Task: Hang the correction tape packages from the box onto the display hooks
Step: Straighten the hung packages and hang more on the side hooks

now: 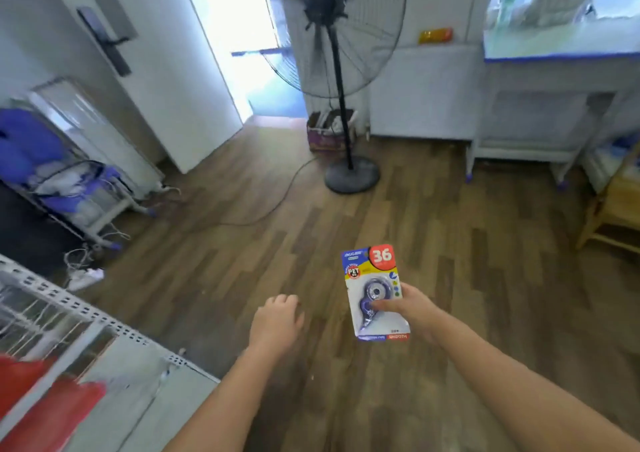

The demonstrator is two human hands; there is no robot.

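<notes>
**One Package in Hand, Hooks Out of Sight**

A correction tape package (375, 292) stood upright in the person's right hand (414, 307), thumb pinched across the blister front and fingers behind the card, held out over the wood floor (242, 261). The left hand (277, 323) hung beside it, well apart, fingers loosely curled and holding nothing.

No display hooks and no supply box could be made out with certainty; a small cardboard box (329, 132) sat behind the pole of the standing fan (341, 70), but its contents were too blurred to tell. By that showing, this package was yet to be hung, and how many had gone up could not be judged.

Open floor lay ahead and to the right. At lower left the perforated edge of a white metal rack (86, 313) cut close to the left forearm, with red items blurred beneath it. The fan's cable (277, 205) trailed across the boards toward a power strip (86, 276), a likely snag for feet. A wooden stool (613, 209) crowded the right edge.
</notes>
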